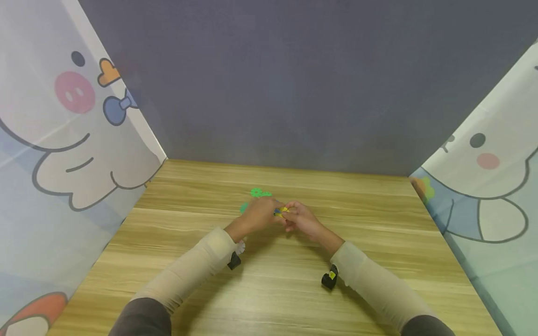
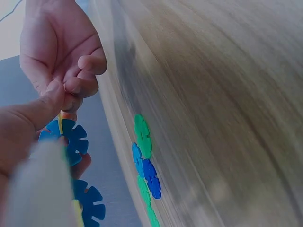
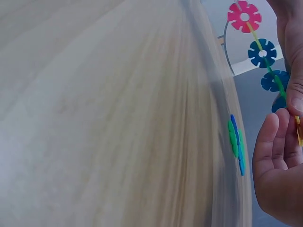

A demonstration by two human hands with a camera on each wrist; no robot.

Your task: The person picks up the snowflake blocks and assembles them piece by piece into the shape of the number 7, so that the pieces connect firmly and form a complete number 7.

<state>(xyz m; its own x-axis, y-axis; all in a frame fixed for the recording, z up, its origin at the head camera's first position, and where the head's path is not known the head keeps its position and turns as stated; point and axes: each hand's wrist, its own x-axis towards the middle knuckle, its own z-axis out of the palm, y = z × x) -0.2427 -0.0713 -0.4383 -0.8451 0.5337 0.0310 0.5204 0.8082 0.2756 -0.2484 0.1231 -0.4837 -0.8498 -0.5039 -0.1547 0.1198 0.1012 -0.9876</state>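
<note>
In the head view my left hand (image 1: 258, 213) and right hand (image 1: 306, 221) meet above the wooden table. The left hand grips a chain of slotted plastic snowflake discs; a pink disc (image 3: 245, 17) and a dark blue disc (image 3: 262, 53) show along it, with yellow and green ones seen edge-on between. Between both hands' fingertips is a yellow snowflake disc (image 3: 299, 130), pinched by my right thumb and fingers right at the chain's end. Fingers partly cover this joint. Close to the left wrist camera, a blurred pale shape overlaps the chain.
Loose snowflake discs lie on the table beyond the left hand: a green disc (image 2: 143, 136), a dark blue disc (image 2: 151, 178) and others beside them. A grey panel (image 1: 286, 84) stands behind the table, with cartoon-printed sheets on both sides. Black wrist cameras hang beneath the sleeves.
</note>
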